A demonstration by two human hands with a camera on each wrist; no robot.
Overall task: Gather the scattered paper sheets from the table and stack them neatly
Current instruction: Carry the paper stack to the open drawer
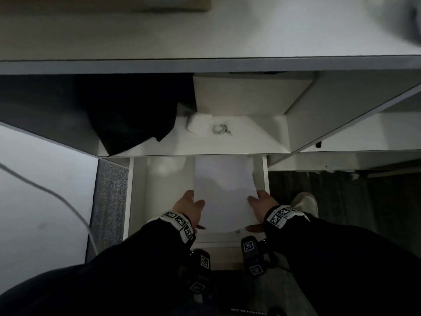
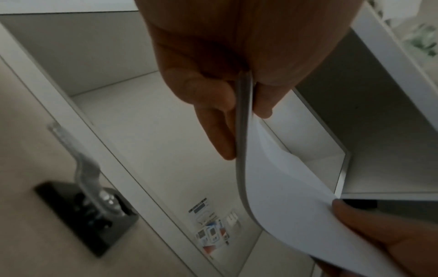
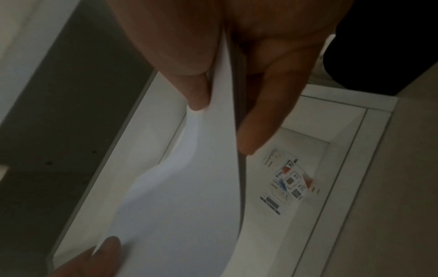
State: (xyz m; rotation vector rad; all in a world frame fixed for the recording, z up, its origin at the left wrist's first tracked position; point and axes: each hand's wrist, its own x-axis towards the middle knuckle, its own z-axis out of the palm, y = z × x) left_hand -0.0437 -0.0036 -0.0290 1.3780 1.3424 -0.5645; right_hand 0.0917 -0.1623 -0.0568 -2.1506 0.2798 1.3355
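Observation:
A stack of white paper sheets (image 1: 223,192) hangs over an open white drawer (image 1: 139,190) below the desk. My left hand (image 1: 190,207) pinches the stack's left edge, thumb on top and fingers under it. My right hand (image 1: 259,205) pinches the right edge the same way. In the left wrist view the paper stack (image 2: 279,180) sags between the left hand (image 2: 239,93) above and the other hand's thumb at the lower right. The right wrist view shows the sheets (image 3: 189,187) curving down into the drawer, held by the right hand (image 3: 222,105).
A small printed card (image 3: 288,184) lies on the drawer floor under the paper. The drawer front carries a metal handle (image 2: 87,180). A shelf above holds dark cloth (image 1: 127,115), a white packet (image 1: 200,124) and a small metal piece (image 1: 219,129). The desk top (image 1: 205,30) is above. A white cable (image 1: 45,192) runs at left.

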